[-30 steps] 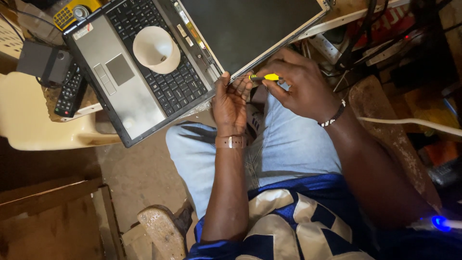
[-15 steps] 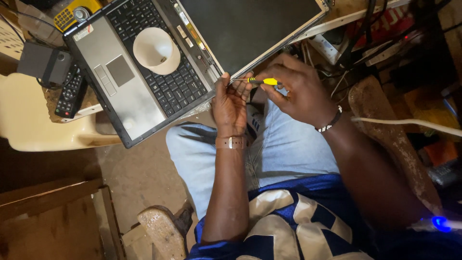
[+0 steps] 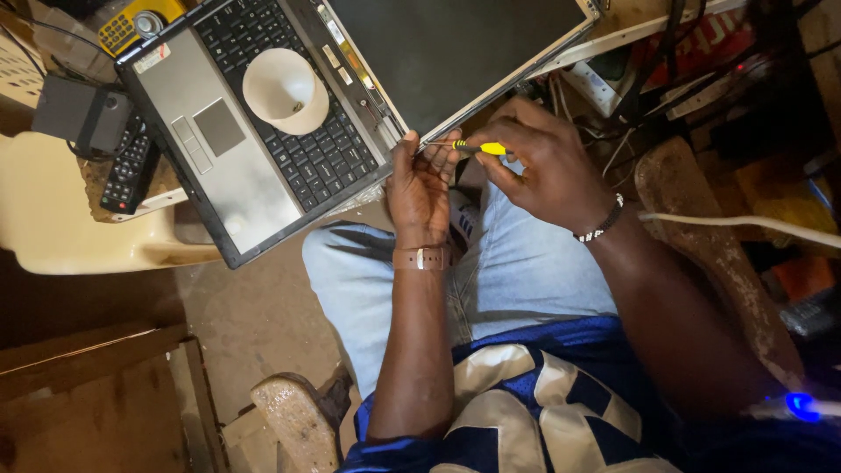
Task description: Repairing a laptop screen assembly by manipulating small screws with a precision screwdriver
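Here, a person sits with an open laptop (image 3: 263, 131) propped at the knees, its near corner resting over the lap and its far side lying on a cluttered table (image 3: 631, 31). The right hand (image 3: 543, 166) holds a small screwdriver with a yellow-and-black handle (image 3: 477, 148); its fingers are closed narrowly around the handle, and the tip points left toward the lower corner of the screen panel (image 3: 455, 48), close to the hinge. The left hand (image 3: 420, 184) is at that same corner, its fingers curled up against the edge of the panel just beside the screwdriver tip; whether they pinch a screw or only steady the frame cannot be told.

A white plastic cup (image 3: 285, 90) stands upright on the keyboard, a little above the touchpad. Whether it holds any screws is too small to tell.

As a judgement of progress: the laptop looks largely assembled, with keyboard, palm rest and screen all in place, so the work at the hinge corner seems to be at an early stage, with most of any opening-up not yet done.

Left of the laptop, a dark remote control (image 3: 130, 171) and a black box-shaped device (image 3: 83, 114) lie on a pale plastic chair (image 3: 61, 228). A yellow handset (image 3: 140, 19) sits beyond the laptop's far left corner.
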